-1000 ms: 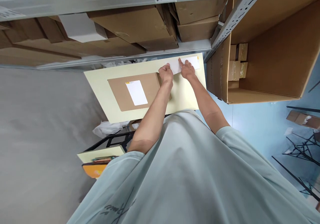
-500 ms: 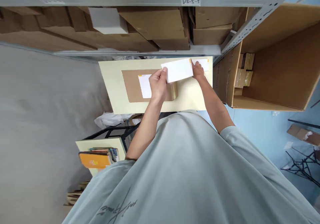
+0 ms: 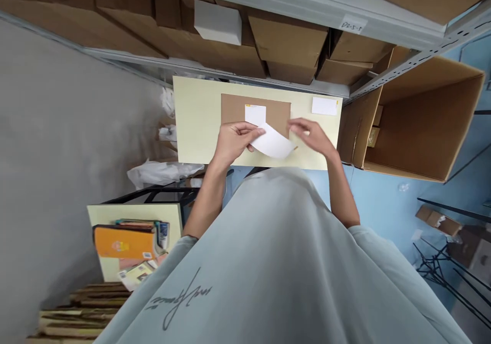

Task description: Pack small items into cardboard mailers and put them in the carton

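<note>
My left hand (image 3: pixel 235 143) pinches the left end of a white paper slip (image 3: pixel 274 142), thumb on top. The slip bends downward to the right, with a small orange mark at its far corner. It hangs over a flat brown cardboard piece (image 3: pixel 233 108), probably a box, lying on a pale yellow tabletop (image 3: pixel 197 124). Another white slip (image 3: pixel 255 113) lies on the cardboard. My right hand (image 3: pixel 313 136), slightly blurred, is just right of the held slip, fingers apart and holding nothing. Beyond it, a third white slip (image 3: pixel 324 106) rests at the tabletop's right end.
A metal shelf (image 3: pixel 291 12) with cardboard boxes (image 3: pixel 289 40) and a white box (image 3: pixel 218 22) runs along the far side. A large open carton (image 3: pixel 418 124) stands right. Orange-covered books (image 3: pixel 123 242) lie lower left, above stacked flattened cardboard (image 3: pixel 84 308).
My left hand has drawn the slip down toward me, and it now bends. My right hand has left the slip at the right end and come in beside the held one. The view has shifted.
</note>
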A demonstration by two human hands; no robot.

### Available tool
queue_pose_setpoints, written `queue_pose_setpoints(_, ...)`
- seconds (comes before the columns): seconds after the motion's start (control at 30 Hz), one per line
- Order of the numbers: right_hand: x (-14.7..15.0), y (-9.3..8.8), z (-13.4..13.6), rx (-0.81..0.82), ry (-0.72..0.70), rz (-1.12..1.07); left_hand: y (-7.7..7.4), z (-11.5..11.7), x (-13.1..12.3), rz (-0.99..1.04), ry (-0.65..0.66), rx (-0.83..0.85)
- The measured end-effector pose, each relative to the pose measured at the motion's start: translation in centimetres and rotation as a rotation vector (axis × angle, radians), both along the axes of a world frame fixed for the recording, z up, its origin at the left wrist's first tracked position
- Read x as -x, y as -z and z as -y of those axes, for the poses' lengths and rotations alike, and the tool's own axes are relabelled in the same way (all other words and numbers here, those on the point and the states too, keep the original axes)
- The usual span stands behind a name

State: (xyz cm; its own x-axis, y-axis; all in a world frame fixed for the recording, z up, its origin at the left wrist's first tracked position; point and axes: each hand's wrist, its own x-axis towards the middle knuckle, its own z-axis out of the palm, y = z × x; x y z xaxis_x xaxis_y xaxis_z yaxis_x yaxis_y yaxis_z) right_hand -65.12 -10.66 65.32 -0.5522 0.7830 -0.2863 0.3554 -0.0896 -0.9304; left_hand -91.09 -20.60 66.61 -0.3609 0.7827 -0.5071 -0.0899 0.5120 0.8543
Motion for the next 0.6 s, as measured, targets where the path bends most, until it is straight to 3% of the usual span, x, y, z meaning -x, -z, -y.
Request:
queue_pose_setpoints(0.07,2.4,-2.8,3.3,0.077,-0.118,-0.015,0.1,0.1,1.1,0.016,0.086,0.014)
queue_pose_setpoints(0.17,5.7,-4.7,6.3,0.142,-0.121,0.057,-0.4,0.1,2.4,0.039,0.199,-0.035)
queue_pose_setpoints(0.3,8.6,-5.1,7.5,0.051,0.187,0.024,-2.0,0.8,4.2,0.122,0.278,-0.125)
queue_pose_setpoints(0.43,10.2,-5.5,8.0,-0.067,0.469,0.014,-3.8,3.0,6.6,0.233,0.354,-0.13)
queue_pose_setpoints(0.6,12.1,-6.3,9.1,-0.123,0.591,0.027,-5.5,5.2,8.9,0.281,0.47,-0.171)
